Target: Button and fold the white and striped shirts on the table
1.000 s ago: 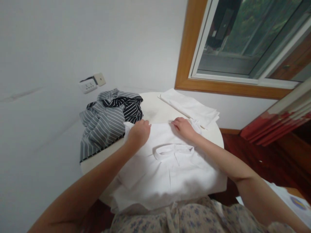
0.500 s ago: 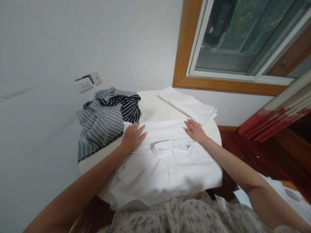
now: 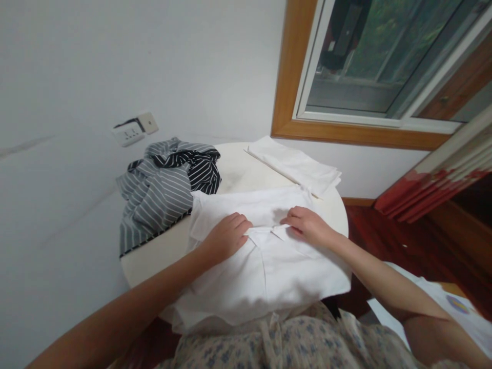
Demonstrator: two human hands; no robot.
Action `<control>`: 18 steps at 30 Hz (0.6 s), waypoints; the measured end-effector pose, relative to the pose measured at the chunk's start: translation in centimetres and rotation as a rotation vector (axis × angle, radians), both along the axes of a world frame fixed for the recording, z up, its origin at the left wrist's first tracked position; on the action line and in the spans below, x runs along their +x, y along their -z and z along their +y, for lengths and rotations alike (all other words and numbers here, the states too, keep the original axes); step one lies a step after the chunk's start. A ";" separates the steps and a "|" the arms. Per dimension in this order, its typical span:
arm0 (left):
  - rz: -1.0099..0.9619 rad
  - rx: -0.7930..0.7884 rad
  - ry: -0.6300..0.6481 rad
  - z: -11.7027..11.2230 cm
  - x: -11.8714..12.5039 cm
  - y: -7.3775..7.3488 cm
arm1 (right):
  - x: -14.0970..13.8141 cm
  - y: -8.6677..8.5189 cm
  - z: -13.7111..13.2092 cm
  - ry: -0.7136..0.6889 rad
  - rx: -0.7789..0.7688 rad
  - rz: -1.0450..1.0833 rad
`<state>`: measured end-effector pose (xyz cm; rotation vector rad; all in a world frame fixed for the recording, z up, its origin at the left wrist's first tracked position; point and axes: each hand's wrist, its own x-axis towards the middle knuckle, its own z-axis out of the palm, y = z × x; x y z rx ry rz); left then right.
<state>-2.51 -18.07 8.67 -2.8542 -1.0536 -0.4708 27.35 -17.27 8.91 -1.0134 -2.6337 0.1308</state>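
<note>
White shirt [image 3: 265, 261]: plain, collared, with a front seam running down the middle. It lies spread on the near half of a round white table [image 3: 238, 171] and its hem hangs over the near edge.

Left hand [image 3: 226, 237]: palm down at the collar, fingers bent. Right hand [image 3: 309, 225]: the same on the collar's other side. Whether either pinches the cloth cannot be told.

Also on the table: a heap of striped garments [image 3: 165, 189], grey and black, far left; a folded white cloth [image 3: 295, 166], far right.

Room: white wall with socket plate [image 3: 132, 130]; wood-framed window [image 3: 369, 66]; dark red floor [image 3: 384, 230].

Markings: a round coloured print [image 3: 457, 305] on white fabric, lower right, too small to read.
</note>
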 end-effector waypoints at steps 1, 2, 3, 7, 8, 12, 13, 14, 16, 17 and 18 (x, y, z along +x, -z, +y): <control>0.014 0.060 0.047 0.1 -0.4 0.1 | 0.2 0.2 0.0 0.007 0.055 0.004; 0.024 0.116 0.104 0.1 -0.8 0.4 | 0.4 0.5 -0.1 0.013 0.103 0.004; 0.033 0.154 0.161 -0.1 -1.3 0.7 | 0.7 0.7 -0.4 0.016 0.141 -0.004; 0.057 0.079 0.331 -1.3 -3.0 2.0 | 1.9 1.5 -2.8 -0.067 0.116 -0.098; 0.066 0.015 0.345 -1.6 -3.3 2.1 | 2.1 1.4 -3.3 -0.105 0.072 -0.114; 0.040 -0.174 0.338 -1.5 -3.4 0.5 | 2.2 -0.4 -3.3 -0.105 -0.067 -0.014; 0.017 -0.182 0.316 -1.1 -3.0 0.0 | 1.8 -0.9 -2.7 -0.068 -0.075 0.034; -0.010 -0.173 0.280 -0.6 -2.5 -0.4 | 1.1 -1.2 -2.0 -0.032 -0.074 0.073; -0.045 -0.125 0.156 0.6 -1.3 -0.6 | -0.7 -1.3 -0.5 0.013 -0.068 0.089; -0.049 -0.094 0.075 1.1 -0.7 -0.2 | -1.7 -0.9 0.2 0.028 -0.064 0.060; -0.045 -0.065 -0.010 1.6 -0.3 0.3 | -2.7 -0.3 0.8 0.057 -0.055 0.019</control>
